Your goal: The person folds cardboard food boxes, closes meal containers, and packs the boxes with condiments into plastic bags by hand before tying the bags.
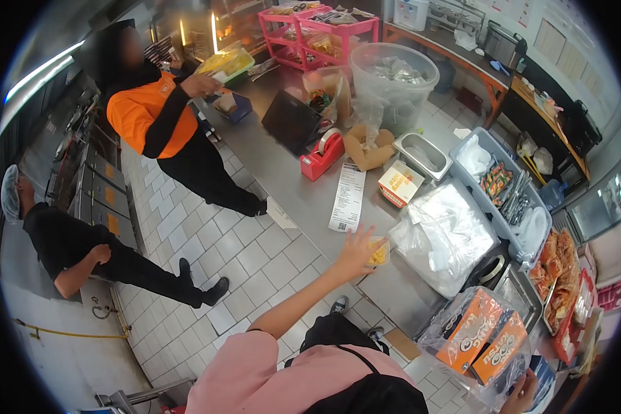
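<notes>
My left hand (pixel 355 254) reaches over the front edge of the metal counter, its thumb and fingers around the near side of a small clear tub (pixel 378 251) with yellow food inside. A long printed receipt (pixel 348 199) lies just beyond that hand. At the lower right, my right hand (pixel 522 393) grips the edge of a clear plastic bag (pixel 440 330). Inside the bag are orange and dark-blue printed boxes (pixel 500 350). Part of my right hand is cut off by the dark rim of the view.
A stack of clear plastic bags (pixel 445 234), a steel pan (pixel 422 156), a red tape dispenser (pixel 322 154) and a blue-grey bin of sachets (pixel 500 181) crowd the metal counter (pixel 303 217). Across it stands a person in an orange shirt (pixel 145 114); another in black (pixel 76 241) is further left.
</notes>
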Demonstrator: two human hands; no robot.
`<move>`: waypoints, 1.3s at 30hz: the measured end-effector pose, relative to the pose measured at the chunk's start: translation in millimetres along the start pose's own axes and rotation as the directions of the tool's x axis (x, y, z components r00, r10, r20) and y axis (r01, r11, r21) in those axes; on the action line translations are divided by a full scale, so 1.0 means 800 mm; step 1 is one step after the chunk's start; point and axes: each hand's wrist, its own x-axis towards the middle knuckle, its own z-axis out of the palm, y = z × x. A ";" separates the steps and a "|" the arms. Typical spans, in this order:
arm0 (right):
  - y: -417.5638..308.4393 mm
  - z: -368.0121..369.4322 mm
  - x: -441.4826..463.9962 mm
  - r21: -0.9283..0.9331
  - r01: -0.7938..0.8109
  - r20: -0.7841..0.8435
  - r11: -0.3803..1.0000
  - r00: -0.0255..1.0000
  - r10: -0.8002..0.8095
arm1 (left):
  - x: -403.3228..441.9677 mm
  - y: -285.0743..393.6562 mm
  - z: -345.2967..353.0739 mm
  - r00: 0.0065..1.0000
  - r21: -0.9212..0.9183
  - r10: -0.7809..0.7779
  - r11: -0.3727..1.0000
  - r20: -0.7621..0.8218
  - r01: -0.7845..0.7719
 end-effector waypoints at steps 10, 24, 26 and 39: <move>0.056 0.012 -0.039 0.089 -0.188 0.005 0.978 0.982 0.188 | 0.013 -0.014 0.031 0.983 -0.386 -0.027 0.917 0.181 0.096; -0.020 -0.039 -0.119 -0.061 -0.473 -0.081 0.879 0.880 0.468 | 0.216 -0.062 0.045 0.983 -0.370 -0.146 0.924 -0.114 0.094; -0.023 -0.042 -0.135 -0.100 -0.502 -0.050 0.859 0.865 0.500 | 0.230 -0.060 0.067 0.983 -0.316 -0.146 0.943 -0.109 0.106; 0.016 0.031 -0.186 -0.006 -0.589 0.256 0.808 0.780 0.570 | 0.094 0.032 0.025 0.972 -0.311 -0.196 0.939 -0.129 0.148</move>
